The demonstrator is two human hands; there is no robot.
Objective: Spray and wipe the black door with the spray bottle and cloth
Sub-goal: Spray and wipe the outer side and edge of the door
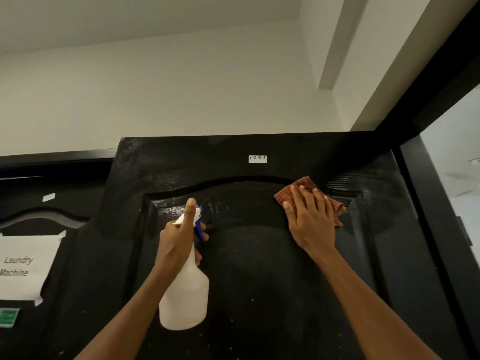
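while left hand (179, 239) grips spray bottle (185, 289), flat right hand (309, 219) half hides cloth (285, 194)

The black door (259, 268) fills the lower view, a small white label (257, 159) near its top edge. Below and right of the label, the right hand (310, 216) presses a red checked cloth (306, 190) flat against the door's arched moulding. Below and left of the label, the left hand (179, 237) grips a white spray bottle (185, 300) by its neck, thumb raised along the nozzle head. Far left of the label, a paper sign (23, 266) reads "Laundry Machine".
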